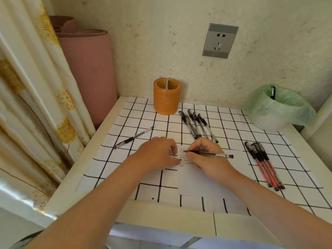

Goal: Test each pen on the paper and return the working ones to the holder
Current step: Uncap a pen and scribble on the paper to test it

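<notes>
— Fingers (pixel 193 155) of the right hand (pixel 208 159) are pinched round a black pen (pixel 215 155), low on the barrel. Its tip is down on the paper (pixel 197 182) among rows of small red and black marks.

— And the left hand (pixel 156 153)?

— Knuckles up on the paper's left edge, fingertips pressing the sheet flat, gripping nothing that I can see.

— Where is all this?

— The paper lies on a grid cloth (pixel 143 119) about midway along the near edge of the bench (pixel 161 214). The orange holder (pixel 166 97) stands at the far edge, and no pen shows above its rim.

— So how should this stroke be made?

— Short and light, I'd say, on blank paper just beside the old marks rather than over them, so a faint or skipping line can't hide. The left hand should hold its pressure or the sheet may slide under the tip.

— And the other pens?

— A cluster of black pens (pixel 197 125) lies just in front of the holder. A bunch of red pens (pixel 265 166) lies near the right edge, and a lone pen (pixel 133 138) lies toward the left edge. One more pokes out of the green-bagged bin (pixel 276 112) at the far right corner. If this one writes, it should go straight into the holder, not back among those piles.
</notes>
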Tool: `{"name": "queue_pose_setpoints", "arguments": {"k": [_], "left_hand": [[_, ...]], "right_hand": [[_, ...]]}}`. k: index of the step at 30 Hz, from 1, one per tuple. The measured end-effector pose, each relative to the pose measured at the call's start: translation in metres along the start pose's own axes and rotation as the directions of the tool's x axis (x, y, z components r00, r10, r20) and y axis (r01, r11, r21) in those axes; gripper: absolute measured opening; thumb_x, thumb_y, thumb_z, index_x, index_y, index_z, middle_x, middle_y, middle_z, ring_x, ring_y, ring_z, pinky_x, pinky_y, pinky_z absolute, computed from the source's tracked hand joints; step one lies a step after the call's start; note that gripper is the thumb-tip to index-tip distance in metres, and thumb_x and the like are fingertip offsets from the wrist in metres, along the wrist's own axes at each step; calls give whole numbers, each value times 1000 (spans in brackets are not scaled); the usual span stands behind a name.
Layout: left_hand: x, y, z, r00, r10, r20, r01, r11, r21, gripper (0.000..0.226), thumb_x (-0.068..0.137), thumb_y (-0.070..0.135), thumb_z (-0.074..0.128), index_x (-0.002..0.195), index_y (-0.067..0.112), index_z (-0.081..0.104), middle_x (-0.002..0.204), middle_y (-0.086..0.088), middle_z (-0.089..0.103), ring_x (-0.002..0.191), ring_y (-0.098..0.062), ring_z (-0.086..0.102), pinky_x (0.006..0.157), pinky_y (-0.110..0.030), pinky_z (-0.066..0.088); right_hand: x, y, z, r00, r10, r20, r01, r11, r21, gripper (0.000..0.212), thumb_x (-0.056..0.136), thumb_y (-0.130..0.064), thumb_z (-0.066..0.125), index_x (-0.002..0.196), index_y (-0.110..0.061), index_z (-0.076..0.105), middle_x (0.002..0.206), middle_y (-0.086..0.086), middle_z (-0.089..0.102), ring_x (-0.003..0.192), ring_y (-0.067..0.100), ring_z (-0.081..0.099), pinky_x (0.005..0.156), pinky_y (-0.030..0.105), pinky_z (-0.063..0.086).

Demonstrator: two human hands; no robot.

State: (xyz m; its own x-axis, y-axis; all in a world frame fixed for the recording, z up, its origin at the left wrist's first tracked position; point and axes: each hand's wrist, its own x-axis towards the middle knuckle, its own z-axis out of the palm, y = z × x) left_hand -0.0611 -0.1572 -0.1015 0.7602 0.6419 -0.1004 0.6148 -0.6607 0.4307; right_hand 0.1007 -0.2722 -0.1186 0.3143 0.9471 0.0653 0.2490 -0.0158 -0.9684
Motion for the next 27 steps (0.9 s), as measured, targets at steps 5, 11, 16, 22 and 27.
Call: {"name": "queue_pose_setpoints", "arguments": {"k": [5, 11, 16, 22, 27], "left_hand": [[1, -7, -13, 994, 29, 106, -25, 999, -41, 19, 84, 41, 72, 99, 35, 62, 95, 14, 58, 83, -2, 54, 68, -21, 44], [-3, -11, -18, 996, 32, 80, -30, 999, -28, 12, 86, 28, 72, 97, 30, 67, 96, 13, 63, 82, -4, 58, 67, -18, 46], [-3, -13, -25, 999, 30, -12, -31, 995, -97, 13, 88, 29, 70, 96, 33, 62, 94, 13, 64, 78, -2, 56, 72, -23, 49], [-3, -15, -34, 996, 29, -83, -46, 978, -206, 13, 87, 27, 72, 95, 35, 65, 89, 14, 63, 75, -6, 58, 71, -24, 51], [-3, -13, -33, 995, 18, -99, -41, 971, -234, 13, 88, 26, 73, 93, 35, 65, 88, 14, 65, 69, -5, 55, 65, -19, 43]], "right_hand": [[3, -1, -7, 999, -28, 20, 29, 999, -36, 36, 98, 4, 50, 115, -22, 69, 91, 8, 71, 60, 26, 61, 43, 31, 46], [15, -24, -13, 997, 74, 31, -80, 950, 303, 47, 99, 10, 40, 136, -12, 57, 113, 18, 64, 70, 29, 67, 57, 42, 57], [17, -34, -19, 998, 64, 5, -64, 991, 117, 45, 103, 5, 28, 119, -15, 65, 109, 14, 61, 64, 26, 63, 58, 44, 58], [16, -31, -25, 1000, -11, 27, 18, 959, -284, 30, 95, -10, 62, 111, -34, 53, 92, -2, 66, 60, 10, 52, 60, 24, 46], [13, -24, -21, 998, -34, 46, 55, 804, -592, 23, 93, -22, 65, 113, -34, 68, 98, -18, 68, 74, -5, 57, 73, 16, 42]]}}
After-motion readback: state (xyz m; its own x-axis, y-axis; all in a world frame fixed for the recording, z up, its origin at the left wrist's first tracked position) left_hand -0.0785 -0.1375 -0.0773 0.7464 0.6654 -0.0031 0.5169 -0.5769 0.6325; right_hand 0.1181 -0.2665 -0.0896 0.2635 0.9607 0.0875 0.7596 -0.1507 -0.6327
